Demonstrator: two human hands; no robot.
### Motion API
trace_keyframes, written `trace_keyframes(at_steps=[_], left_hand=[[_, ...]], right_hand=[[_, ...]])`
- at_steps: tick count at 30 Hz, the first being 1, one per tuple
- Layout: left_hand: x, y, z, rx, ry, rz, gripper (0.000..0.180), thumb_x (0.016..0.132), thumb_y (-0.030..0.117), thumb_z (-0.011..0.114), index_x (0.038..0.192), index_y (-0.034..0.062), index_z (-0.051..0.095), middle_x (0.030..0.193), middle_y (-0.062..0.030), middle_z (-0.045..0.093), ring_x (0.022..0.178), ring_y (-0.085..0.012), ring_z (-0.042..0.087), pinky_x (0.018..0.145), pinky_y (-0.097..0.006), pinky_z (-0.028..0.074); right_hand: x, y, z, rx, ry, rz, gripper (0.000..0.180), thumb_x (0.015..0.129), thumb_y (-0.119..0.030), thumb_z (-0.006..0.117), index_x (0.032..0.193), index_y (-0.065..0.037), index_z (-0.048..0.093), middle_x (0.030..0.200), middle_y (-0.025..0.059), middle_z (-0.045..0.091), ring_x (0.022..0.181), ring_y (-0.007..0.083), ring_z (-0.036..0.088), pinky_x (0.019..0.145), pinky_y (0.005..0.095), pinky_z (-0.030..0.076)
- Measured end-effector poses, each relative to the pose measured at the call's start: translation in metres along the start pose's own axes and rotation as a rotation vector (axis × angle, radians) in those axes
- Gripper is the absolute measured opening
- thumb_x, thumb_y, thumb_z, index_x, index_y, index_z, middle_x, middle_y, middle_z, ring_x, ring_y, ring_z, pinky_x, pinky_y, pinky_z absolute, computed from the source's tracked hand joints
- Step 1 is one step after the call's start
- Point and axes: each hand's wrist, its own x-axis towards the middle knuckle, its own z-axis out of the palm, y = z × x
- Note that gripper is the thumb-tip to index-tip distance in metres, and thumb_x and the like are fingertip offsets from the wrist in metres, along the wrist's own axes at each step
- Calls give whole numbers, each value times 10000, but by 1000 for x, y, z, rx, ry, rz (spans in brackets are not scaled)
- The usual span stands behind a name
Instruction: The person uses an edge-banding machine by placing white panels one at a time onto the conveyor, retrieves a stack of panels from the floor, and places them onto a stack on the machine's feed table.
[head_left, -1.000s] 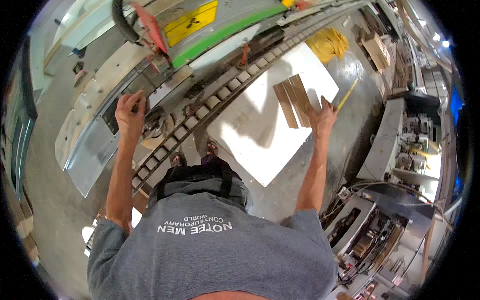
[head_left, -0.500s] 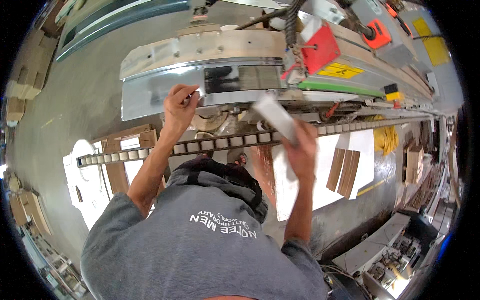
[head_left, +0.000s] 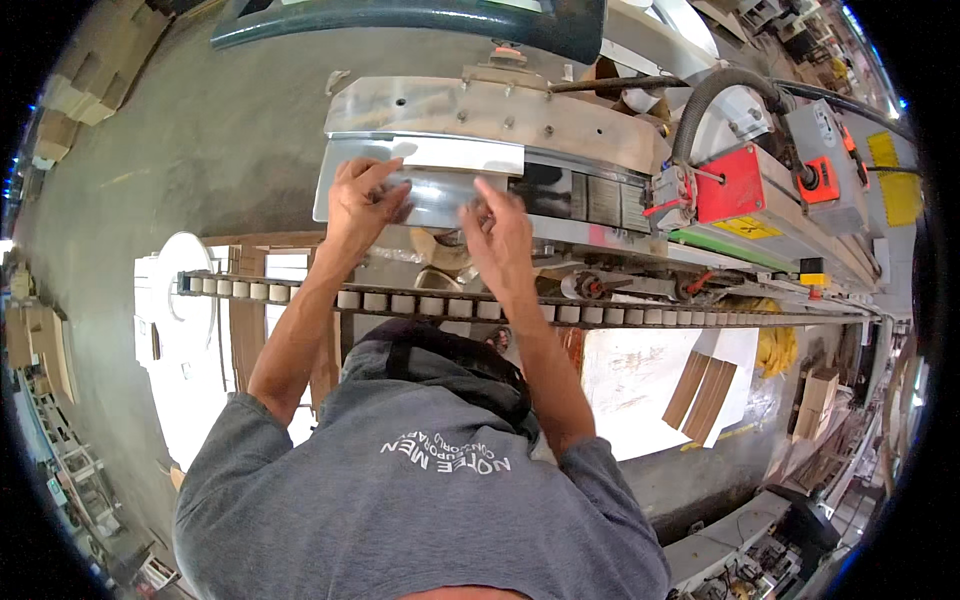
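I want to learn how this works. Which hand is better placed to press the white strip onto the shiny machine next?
Probably the left hand: it already lies on the white strip. The right hand sits lower, on the metal guard.

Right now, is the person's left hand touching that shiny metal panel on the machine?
Touching. The head view shows the left hand lying flat on the shiny metal panel, fingers spread over its surface with no gap visible.

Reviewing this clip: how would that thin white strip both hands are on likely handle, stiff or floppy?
The white strip lies flat and straight along the metal housing, so it is probably fairly stiff. It looks thin, so likely light. The left hand and right hand touch below it.
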Motion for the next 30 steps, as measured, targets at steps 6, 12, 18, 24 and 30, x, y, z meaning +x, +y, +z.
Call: trace_keyframes(at_steps=[6,12,18,24,30], left_hand=[[21,-32,23,41,-7,186,349,725,94,861,1059,69,765,921,-130,690,864,-304,649,729,-387,543],[33,-46,33,27,21,197,270,711,72,855,968,58,775,844,-112,666,779,-299,630,679,-394,524],[41,-35,46,-45,-18,297,248,717,48,847,950,31,763,849,-107,665,778,-296,624,674,-391,515],[46,4,88,-93,-53,361,244,732,65,844,956,28,753,841,-110,651,779,-307,606,689,-393,502],[50,56,137,-118,-117,401,239,757,78,827,977,29,750,844,-117,637,806,-321,616,709,-416,513]], right_hand=[[-7,17,51,643,8,425,575,943,-185,693,1445,17,498,1077,157,656,856,163,633,717,290,548],[6,24,59,707,98,462,635,946,-212,698,1498,-26,443,1197,144,630,937,168,620,813,316,534],[8,35,52,700,211,425,642,941,-209,711,1496,-23,447,1207,140,603,990,171,588,836,318,526],[6,53,0,749,269,430,635,946,-215,712,1488,-8,453,1180,141,603,1018,172,591,831,315,529],[6,75,-56,633,391,428,645,950,-243,711,1474,30,454,1207,148,599,996,176,600,790,308,541]])
